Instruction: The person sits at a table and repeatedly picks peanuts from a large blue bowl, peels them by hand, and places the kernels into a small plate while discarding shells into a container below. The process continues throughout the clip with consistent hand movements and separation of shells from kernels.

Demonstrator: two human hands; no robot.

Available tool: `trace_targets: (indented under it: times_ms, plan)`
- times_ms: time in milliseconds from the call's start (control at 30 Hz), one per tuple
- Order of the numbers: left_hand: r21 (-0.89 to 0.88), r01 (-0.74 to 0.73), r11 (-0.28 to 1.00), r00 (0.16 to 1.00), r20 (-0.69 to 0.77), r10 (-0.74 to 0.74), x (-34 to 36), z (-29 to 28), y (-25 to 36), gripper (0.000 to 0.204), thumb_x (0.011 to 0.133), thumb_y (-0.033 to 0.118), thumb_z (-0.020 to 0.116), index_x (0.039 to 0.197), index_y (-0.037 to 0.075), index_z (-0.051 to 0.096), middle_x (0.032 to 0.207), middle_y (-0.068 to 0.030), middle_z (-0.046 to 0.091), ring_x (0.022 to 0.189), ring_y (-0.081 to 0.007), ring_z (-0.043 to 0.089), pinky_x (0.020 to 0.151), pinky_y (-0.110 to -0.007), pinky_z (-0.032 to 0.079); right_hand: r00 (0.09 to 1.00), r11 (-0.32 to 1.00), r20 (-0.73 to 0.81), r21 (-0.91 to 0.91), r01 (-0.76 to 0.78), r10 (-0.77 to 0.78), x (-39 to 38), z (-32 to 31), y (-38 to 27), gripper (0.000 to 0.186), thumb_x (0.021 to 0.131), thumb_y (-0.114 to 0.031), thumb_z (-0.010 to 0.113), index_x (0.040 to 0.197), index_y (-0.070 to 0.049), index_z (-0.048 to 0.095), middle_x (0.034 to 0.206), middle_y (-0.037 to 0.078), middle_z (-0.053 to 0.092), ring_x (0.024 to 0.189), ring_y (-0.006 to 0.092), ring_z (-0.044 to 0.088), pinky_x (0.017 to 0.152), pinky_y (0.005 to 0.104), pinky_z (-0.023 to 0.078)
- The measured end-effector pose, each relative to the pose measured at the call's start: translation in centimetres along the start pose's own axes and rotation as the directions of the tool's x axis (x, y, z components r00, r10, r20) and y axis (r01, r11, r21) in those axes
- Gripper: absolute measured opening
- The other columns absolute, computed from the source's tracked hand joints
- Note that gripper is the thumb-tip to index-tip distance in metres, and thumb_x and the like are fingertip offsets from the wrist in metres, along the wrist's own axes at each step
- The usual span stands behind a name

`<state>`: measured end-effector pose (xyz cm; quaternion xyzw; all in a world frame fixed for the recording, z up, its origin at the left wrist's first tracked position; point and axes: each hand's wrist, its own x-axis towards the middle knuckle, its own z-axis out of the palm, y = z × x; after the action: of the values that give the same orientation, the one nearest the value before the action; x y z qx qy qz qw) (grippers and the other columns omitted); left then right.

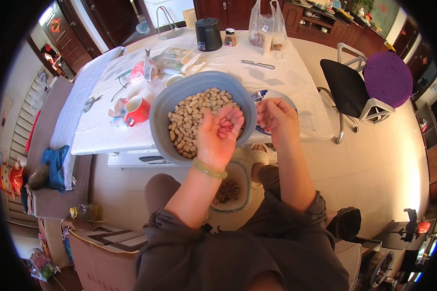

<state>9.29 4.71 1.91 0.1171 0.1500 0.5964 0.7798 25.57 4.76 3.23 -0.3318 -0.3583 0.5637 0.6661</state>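
Palm up and cupped, my left hand (212, 140) holds several reddish shelled peanuts (225, 129) over the front of a grey-blue basin (160, 109). Unshelled peanuts (189, 112) fill much of the basin. My right hand (282, 119) is just right of the basin, its fingertips pinched together; whatever they hold is too small or hidden to make out. Partly behind that hand lies a blue-and-white plate (287, 101), its contents mostly covered. Below the table edge, between my legs, stands a pale bin (248, 193) with brown shell pieces (227, 191) inside.
A red mug (138, 111) stands left of the basin. Farther back are a black canister (209, 35), a small jar (230, 38), a plastic bag (268, 26) and a knife (258, 64). Scissors (90, 103) lie far left. A black chair (344, 80) stands right.
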Motion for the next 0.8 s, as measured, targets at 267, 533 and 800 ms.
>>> trace_targets:
  times_ms: [267, 533, 800]
  plan:
    - [-0.002, 0.067, 0.998, 0.997, -0.024, -0.067, 5.9, 2.3, -5.3, 0.055, 0.094, 0.043, 0.038, 0.105, -0.010, 0.051, 0.098, -0.0186, 0.056, 0.097, -0.0273, 0.054, 0.095, -0.039, 0.042, 0.984, 0.978, -0.130, 0.153, 0.144, -0.125, 2.0, -6.2, -0.5, 0.017, 0.090, -0.015, 0.051, 0.096, -0.001, 0.056, 0.085, 0.009, 0.062, 0.074, 0.0162, 0.060, 0.059, 0.0258, 0.046]
    - [0.018, 0.092, 0.996, 0.983, -0.162, -0.088, 9.6, 2.4, -9.8, 0.058, 0.093, 0.045, 0.040, 0.106, -0.010, 0.049, 0.092, -0.0146, 0.054, 0.095, -0.0253, 0.052, 0.097, -0.039, 0.038, 0.901, 0.985, -0.432, 0.143, 0.101, -0.030, 3.8, -8.8, 0.7, 0.022, 0.089, -0.019, 0.052, 0.100, -0.001, 0.056, 0.094, 0.010, 0.061, 0.087, 0.0209, 0.059, 0.076, 0.0325, 0.045]
    - [0.125, 0.051, 0.991, 0.972, -0.233, -0.020, 11.7, 0.4, -12.4, 0.066, 0.092, 0.047, 0.042, 0.122, -0.012, 0.036, 0.114, -0.0176, 0.042, 0.109, -0.0245, 0.042, 0.103, -0.038, 0.025, 0.889, 0.970, -0.457, 0.204, 0.130, -0.023, 3.8, -9.3, 0.3, 0.024, 0.087, -0.018, 0.055, 0.101, 0.001, 0.056, 0.095, 0.012, 0.061, 0.086, 0.0212, 0.060, 0.072, 0.0321, 0.045]
